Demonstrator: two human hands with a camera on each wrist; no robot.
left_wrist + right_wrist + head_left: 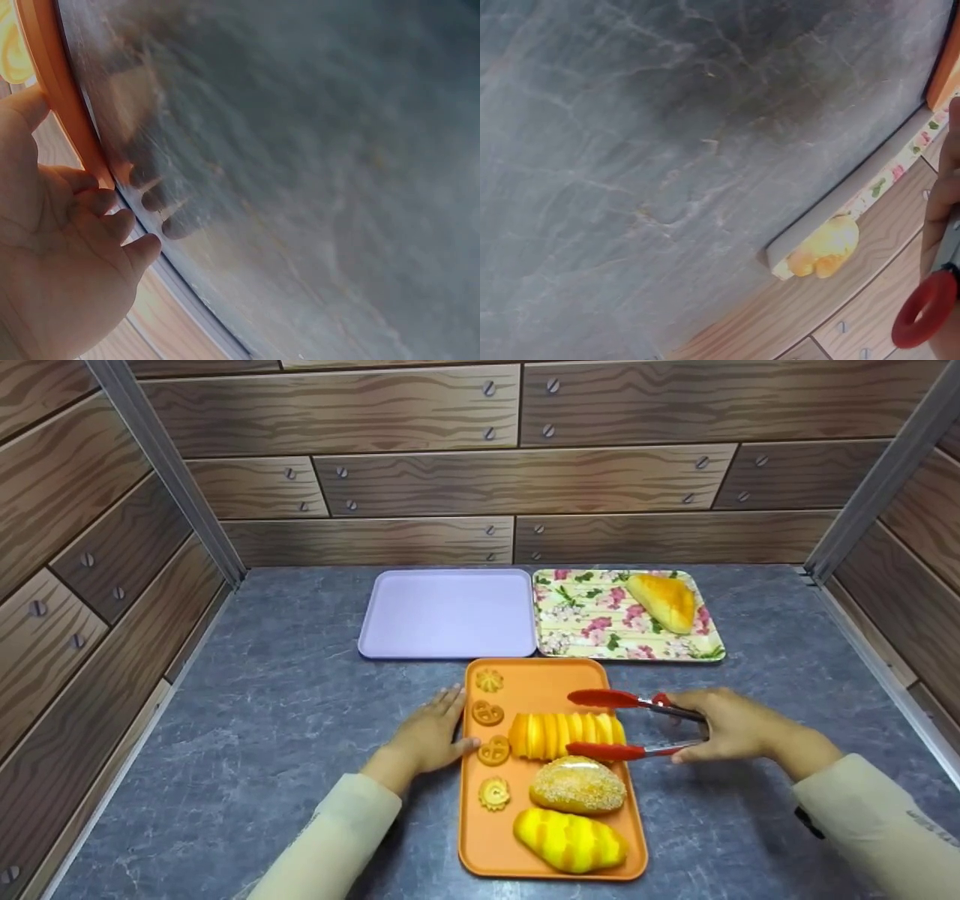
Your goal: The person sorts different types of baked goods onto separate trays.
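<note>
My right hand [739,729] grips a pair of tongs [611,752] with red tips, which reach in over the right side of the orange tray [551,861]. The tongs are spread: one tip is beyond the far side of a sliced yellow loaf [562,735], the other overlaps its near edge. Whether they touch the loaf I cannot tell. At the tray's left edge, my left hand [427,735] lies with fingers extended and thumb against the rim. In the left wrist view its fingertips meet the orange rim [64,97]. The right wrist view catches only part of the fingers and a red ring on the tongs.
A seeded bun [577,786] and a striped yellow bread [570,841] lie nearer me on the tray. Several small cookies [493,793] line its left side. Behind are a lilac tray [450,615] and a floral tray [577,619] bearing a wedge-shaped bread [665,601].
</note>
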